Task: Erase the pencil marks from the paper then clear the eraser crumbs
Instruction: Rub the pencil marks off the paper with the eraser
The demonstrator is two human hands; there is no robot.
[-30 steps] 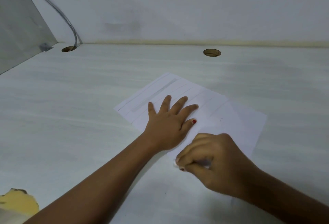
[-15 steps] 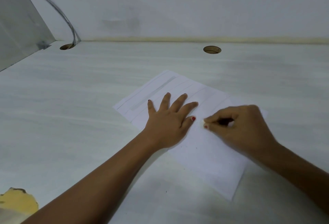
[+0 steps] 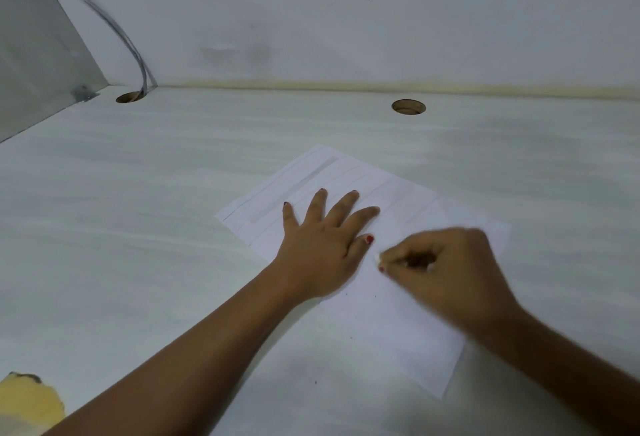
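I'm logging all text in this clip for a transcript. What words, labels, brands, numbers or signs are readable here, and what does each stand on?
No text can be read anywhere in the picture.
The paper: only faint pencil lines and a grey shaded bar, no letters or digits.
The eraser pinched in the right hand: only a blurred white tip shows, so any print is hidden.
The desk and wall: no print shows.
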